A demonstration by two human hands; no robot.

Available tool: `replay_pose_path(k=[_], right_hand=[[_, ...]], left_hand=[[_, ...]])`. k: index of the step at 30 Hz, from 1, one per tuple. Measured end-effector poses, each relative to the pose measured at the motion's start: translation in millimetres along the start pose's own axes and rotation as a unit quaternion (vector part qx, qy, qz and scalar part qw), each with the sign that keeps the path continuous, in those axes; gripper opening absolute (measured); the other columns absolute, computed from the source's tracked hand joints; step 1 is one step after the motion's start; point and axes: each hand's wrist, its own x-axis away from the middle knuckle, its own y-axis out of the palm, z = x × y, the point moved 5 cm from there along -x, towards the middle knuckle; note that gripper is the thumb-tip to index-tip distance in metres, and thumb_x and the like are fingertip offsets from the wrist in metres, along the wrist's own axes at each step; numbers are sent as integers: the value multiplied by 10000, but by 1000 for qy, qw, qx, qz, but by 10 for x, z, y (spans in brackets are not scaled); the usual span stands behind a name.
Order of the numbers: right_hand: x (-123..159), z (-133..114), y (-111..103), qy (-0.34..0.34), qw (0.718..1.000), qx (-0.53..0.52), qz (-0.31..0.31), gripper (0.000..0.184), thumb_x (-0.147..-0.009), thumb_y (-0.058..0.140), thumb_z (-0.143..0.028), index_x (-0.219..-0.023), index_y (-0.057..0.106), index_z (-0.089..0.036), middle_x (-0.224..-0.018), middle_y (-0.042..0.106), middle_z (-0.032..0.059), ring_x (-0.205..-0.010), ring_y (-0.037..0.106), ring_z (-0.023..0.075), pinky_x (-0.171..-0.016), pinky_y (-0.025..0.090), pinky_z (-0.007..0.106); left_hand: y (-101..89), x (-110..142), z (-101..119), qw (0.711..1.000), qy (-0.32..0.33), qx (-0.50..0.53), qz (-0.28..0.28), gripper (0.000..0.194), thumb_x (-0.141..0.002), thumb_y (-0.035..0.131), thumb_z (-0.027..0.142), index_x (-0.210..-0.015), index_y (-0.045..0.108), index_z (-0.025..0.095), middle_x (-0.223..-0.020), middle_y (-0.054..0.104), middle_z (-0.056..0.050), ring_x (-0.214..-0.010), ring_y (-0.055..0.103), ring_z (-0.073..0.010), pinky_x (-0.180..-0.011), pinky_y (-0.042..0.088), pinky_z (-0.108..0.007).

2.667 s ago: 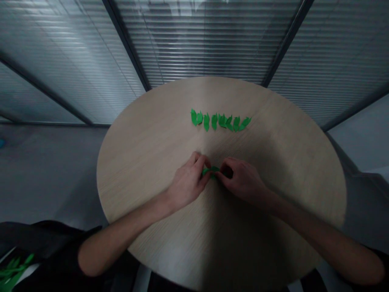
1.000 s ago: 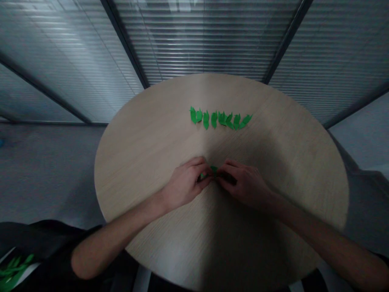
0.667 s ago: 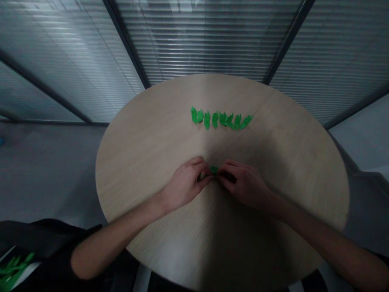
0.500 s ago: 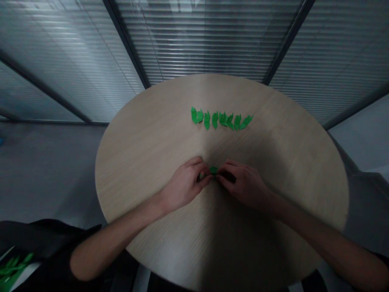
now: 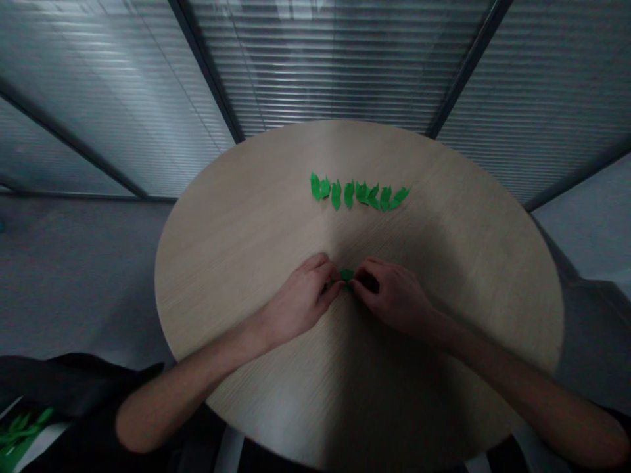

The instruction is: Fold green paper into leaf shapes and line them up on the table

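Along the far part of the round bench (image 5: 231, 236), eight green leaves (image 5: 336, 195) lie in a row, some overlapping, so the count may be off by one. Those look done; one green piece (image 5: 347, 273), near the bench's middle and apart from the row, seems partway through. The left hand (image 5: 303, 294) and right hand (image 5: 394, 294), fingertips close together, both pinch it, hiding much of its shape; how many are left cannot be told
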Motion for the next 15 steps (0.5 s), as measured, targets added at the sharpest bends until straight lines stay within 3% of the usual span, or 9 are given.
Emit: replay_pose_path(k=[15], right_hand=[[-9,-19,-17,16,1000,7,4,77,-919,647,-246,-861,624,-201,-910,711,48,-800,645,201,-702,399,318]], left_hand=[[10,-17,2,1000,-6,-5,10,98,-965,592,178,-867,599,178,-897,558,-33,-756,557,-163,-670,475,-314]])
